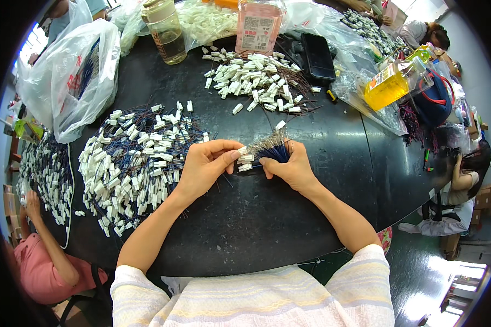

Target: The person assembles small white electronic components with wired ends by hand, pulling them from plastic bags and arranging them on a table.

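Above the black table, near its middle, my right hand (295, 168) is closed around a bundle of dark blue wires (274, 151). Pale, thin wire ends fan out at the top of the bundle. Small white plastic connectors (246, 159) sit at its left side. My left hand (210, 165) has thumb and index finger pinched on a white connector (241, 151) at the edge of this bundle. Whether that connector's wire belongs to the bundle is hidden by the fingers. Just left of my left hand lies a large heap of white connectors with blue wires (133, 169).
A smaller connector pile with brown wires (262, 82) lies at the back, beside a pink bottle (258, 27) and a black phone (318, 57). A clear drink bottle (166, 35), plastic bag (65, 76) and yellow bottle (387, 87) stand around. A co-worker's arm (49, 245) is at left.
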Demonstrator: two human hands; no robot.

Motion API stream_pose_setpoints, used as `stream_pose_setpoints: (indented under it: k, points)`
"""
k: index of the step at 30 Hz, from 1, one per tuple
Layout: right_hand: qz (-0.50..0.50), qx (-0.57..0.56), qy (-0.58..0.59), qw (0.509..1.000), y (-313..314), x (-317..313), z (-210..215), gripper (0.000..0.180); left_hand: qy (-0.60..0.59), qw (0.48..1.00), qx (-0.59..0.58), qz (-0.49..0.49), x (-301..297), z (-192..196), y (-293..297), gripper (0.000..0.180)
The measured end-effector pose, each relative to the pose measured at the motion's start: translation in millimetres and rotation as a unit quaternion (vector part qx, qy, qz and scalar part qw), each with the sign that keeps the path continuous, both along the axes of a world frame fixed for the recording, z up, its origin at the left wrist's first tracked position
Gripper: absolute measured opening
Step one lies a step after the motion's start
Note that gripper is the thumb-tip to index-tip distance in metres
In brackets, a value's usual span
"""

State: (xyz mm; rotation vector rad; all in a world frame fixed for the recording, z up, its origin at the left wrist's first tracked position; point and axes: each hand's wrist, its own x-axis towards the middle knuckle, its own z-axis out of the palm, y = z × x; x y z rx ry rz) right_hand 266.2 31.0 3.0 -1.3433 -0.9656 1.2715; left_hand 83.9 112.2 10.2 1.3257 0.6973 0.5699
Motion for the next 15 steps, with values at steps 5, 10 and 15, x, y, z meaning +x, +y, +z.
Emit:
stream_pose_setpoints:
  k: [5, 10, 15]
  points:
    - [0.006, 0.004, 0.014, 1.0, -1.0, 5.8, 0.9, 0.008, 0.024, 0.997, 0.078, 0.001, 0.2, -3.9, -2.3, 0.018]
    - [0.011, 0.006, 0.032, 0.999, -2.0, 5.1, 1.0, 0.007, 0.052, 0.993, 0.102, -0.014, 1.8, 1.5, -5.2, 0.017]
    - [-0.011, -0.012, -0.033, 0.999, -3.9, 1.1, 0.6, 0.007, 0.058, 0.985, 0.161, -0.019, 4.7, -5.6, -6.7, 0.016]
